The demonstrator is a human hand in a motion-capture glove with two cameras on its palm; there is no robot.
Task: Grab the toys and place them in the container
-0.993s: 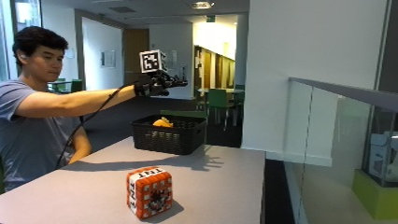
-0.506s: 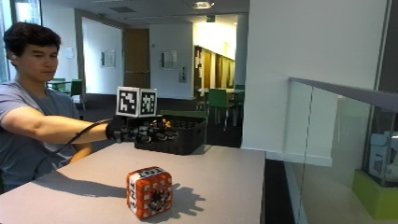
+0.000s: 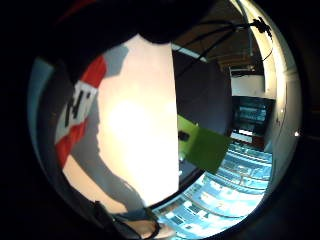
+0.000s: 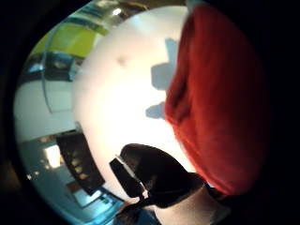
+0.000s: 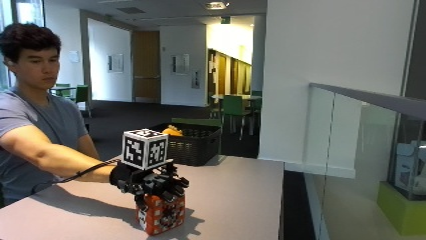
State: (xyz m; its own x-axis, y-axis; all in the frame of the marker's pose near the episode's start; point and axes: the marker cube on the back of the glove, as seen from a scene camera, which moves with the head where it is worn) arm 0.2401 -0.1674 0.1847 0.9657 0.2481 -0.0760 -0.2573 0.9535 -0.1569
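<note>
Gloved hand (image 5: 150, 181) sits directly atop upright toy (image 5: 160, 215); fingers curl over its top, w/ basket (image 5: 190, 145) well behind toy.

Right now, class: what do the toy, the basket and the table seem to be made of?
Toy: probably printed card or plastic; boxy, orange-red with white patterns, under the right hand.
Basket: likely black plastic; open lattice walls.
Table: smooth, matte pale laminate, judging by its even surface and soft shadows.
</note>
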